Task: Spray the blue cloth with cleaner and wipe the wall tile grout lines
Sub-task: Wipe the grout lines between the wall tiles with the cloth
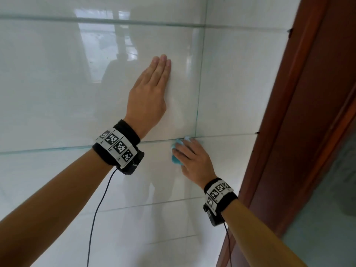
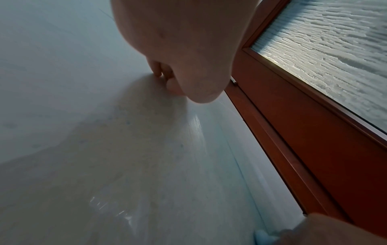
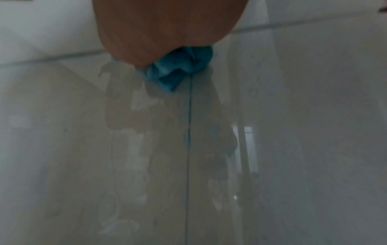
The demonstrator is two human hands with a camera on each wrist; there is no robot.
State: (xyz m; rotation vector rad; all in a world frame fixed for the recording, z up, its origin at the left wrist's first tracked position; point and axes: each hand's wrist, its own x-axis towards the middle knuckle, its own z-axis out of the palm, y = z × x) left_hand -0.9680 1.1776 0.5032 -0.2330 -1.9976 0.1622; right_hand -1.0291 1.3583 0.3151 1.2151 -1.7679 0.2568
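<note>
**Right hand pressed blue cloth at grout junction, left hand flat on tile**

Right hand point(image 1: 192, 160) held the bunched blue cloth point(image 1: 176, 159) against the white tiled wall point(image 1: 57, 93), fingers curled over it. Cloth sat right at the spot where the vertical grout line point(image 1: 200, 79) met the horizontal grout line point(image 1: 57, 149), mostly just below the horizontal one. In the right wrist view the cloth point(image 3: 180, 68) showed crumpled under the palm, touching the tile, with the vertical grout line point(image 3: 189, 132) running from it.

Left hand point(image 1: 150, 93) lay flat on the tile above, fingers straight and together, palm against the wall, holding nothing; it sat just left of the vertical line. Both wrists wore marker bands. Brown wooden door frame point(image 1: 300, 112) stood to the right of the wall; left wrist view showed its frosted glass panel point(image 2: 335, 49).
</note>
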